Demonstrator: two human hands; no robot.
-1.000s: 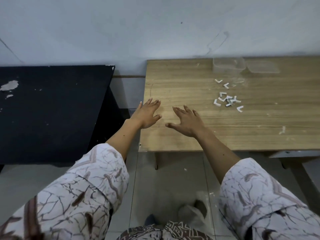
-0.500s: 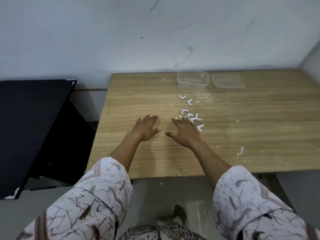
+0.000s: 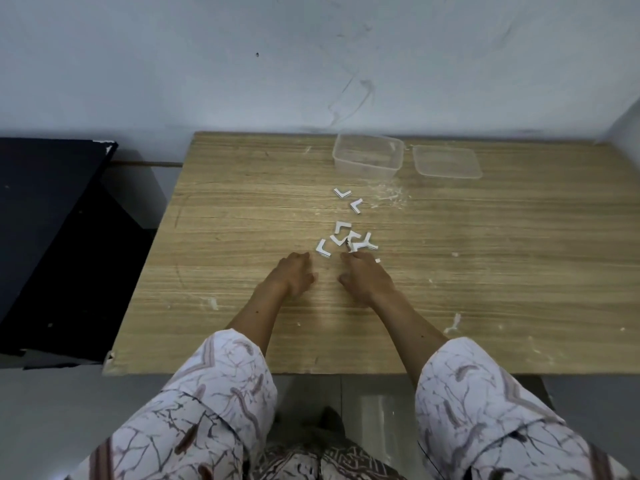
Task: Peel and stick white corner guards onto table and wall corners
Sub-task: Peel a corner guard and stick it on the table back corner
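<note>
Two hands lie on the wooden table (image 3: 242,209), close together near its middle. The left hand (image 3: 294,275) rests knuckles-up with its fingers curled under and nothing visible in them. The right hand (image 3: 365,277) reaches a little further forward, its fingertips (image 3: 348,257) at the near edge of a cluster of white corner guards (image 3: 349,240); whether they pinch one of the pieces or only touch it I cannot tell, since the fingers are bent over the spot. Both forearms are bare up to patterned white sleeves (image 3: 221,382).

The guards are small L-shaped pieces scattered on the tabletop just beyond the hands. One guard (image 3: 323,247) lies between the two hands' fingertips, several overlap in a heap ahead of the right hand, and two more (image 3: 349,199) sit apart, further toward the wall. Beyond those, near the table's far edge, stands a clear plastic container (image 3: 367,157), with its clear lid (image 3: 446,161) lying flat just to its right. White crumbs and smears dot the wood around them.

A pale wall (image 3: 242,64) with dark scuff marks rises behind the table. To the left, apart from the table, is a black surface (image 3: 45,209).
</note>
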